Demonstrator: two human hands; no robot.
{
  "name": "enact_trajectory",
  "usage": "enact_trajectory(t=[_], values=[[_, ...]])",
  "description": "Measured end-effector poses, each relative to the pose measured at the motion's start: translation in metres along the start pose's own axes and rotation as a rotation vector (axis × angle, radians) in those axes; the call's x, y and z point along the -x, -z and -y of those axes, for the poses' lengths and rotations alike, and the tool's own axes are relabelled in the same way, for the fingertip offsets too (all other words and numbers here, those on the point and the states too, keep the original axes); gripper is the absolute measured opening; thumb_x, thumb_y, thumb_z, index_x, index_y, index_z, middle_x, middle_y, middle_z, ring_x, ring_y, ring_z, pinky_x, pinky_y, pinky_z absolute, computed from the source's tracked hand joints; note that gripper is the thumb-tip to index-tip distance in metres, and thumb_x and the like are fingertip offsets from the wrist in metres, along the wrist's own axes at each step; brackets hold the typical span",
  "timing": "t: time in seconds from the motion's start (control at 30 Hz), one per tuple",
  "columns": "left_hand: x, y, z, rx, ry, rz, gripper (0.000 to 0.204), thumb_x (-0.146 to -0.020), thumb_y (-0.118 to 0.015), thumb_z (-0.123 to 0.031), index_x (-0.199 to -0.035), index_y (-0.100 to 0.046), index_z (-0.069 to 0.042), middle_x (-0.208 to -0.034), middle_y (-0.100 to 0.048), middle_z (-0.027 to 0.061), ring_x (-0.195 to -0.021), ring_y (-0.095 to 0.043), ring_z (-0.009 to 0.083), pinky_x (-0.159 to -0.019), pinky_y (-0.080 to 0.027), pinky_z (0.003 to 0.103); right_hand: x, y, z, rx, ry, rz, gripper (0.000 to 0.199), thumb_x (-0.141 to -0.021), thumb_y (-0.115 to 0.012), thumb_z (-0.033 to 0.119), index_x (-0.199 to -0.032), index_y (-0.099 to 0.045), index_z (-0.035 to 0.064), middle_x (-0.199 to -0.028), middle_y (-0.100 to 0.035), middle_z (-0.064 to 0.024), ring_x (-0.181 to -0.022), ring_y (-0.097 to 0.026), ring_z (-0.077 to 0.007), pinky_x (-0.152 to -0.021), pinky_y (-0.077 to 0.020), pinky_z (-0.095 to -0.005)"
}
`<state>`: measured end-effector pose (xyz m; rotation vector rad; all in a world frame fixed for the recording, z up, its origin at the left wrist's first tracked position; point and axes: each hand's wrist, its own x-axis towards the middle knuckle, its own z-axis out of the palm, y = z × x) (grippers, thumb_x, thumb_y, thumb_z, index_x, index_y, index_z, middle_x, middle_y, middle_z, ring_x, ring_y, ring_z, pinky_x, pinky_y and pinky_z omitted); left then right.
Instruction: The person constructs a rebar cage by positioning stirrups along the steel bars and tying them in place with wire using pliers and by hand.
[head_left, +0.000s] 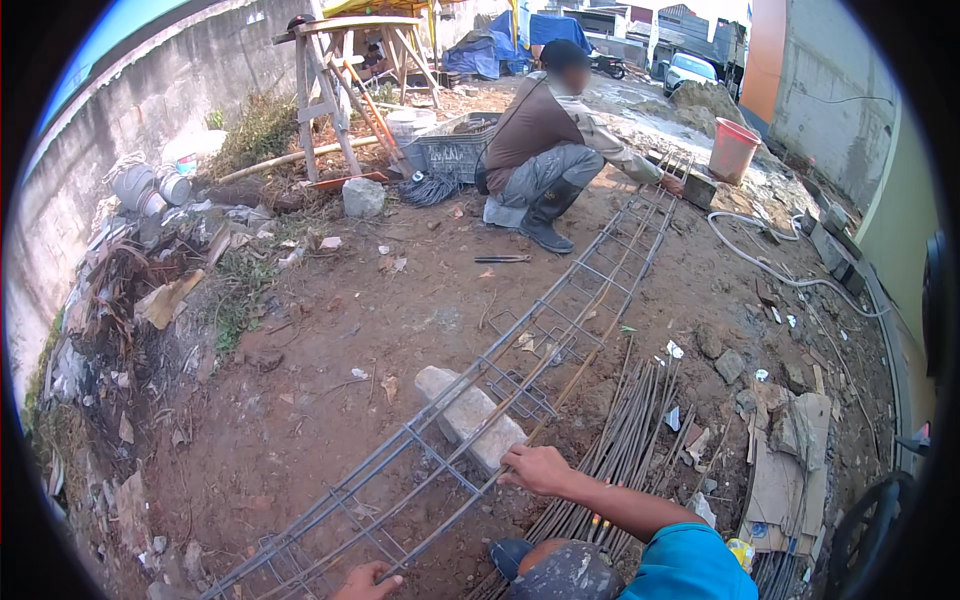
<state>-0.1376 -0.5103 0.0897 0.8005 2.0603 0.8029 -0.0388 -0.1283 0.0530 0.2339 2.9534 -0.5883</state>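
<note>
A long cage of steel reinforcing bars (440,462) runs diagonally over the ground, square stirrups spaced along it. My right hand (535,470) is closed round its near-side bar, beside a pale stone block (468,412) lying under the cage. Lower down, at the bottom edge, my left hand (368,582) has its fingers extended against the same bar, apparently not wrapped round it. Loose square stirrups (522,393) lie within the cage. At the far end a squatting person (545,140) in a brown top and rubber boots has a hand on the bars.
A bundle of thin steel rods (625,440) lies right of the cage. Pliers-like cutters (503,259) rest on the dirt. Farther off are a red bucket (733,150), a white hose (775,268), a grey crate (450,155) and a wooden trestle (330,90). Rubble (150,290) lines the left wall.
</note>
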Motion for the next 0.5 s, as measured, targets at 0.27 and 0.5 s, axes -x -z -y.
enact_trajectory(t=[0.27,0.5], values=[[-0.007,0.006,0.007,0.114,0.201,0.13,0.031,-0.081,-0.062,-0.027,-0.098,-0.062,-0.001,-0.081,-0.063,0.0074,-0.075,-0.057,0.0142,-0.067,-0.046,0.03,-0.003,-0.003,-0.002,0.01,0.053,-0.128,0.037,-0.079,-0.06,0.045,-0.095,-0.061,0.0107,-0.094,-0.059,-0.0077,-0.078,-0.063,-0.0298,-0.065,-0.0502,-0.0405],[-0.011,0.008,0.021,0.682,0.364,0.085,0.037,-0.082,-0.06,-0.032,-0.105,-0.06,-0.004,-0.079,-0.062,0.0051,-0.068,-0.056,0.0119,-0.061,-0.046,0.025,-0.014,-0.006,0.009,-0.08,0.025,-0.072,0.027,-0.077,-0.068,0.026,-0.094,-0.063,0.0064,-0.093,-0.061,-0.0111,-0.083,-0.063,-0.0295,-0.071,-0.0508,-0.0392]])
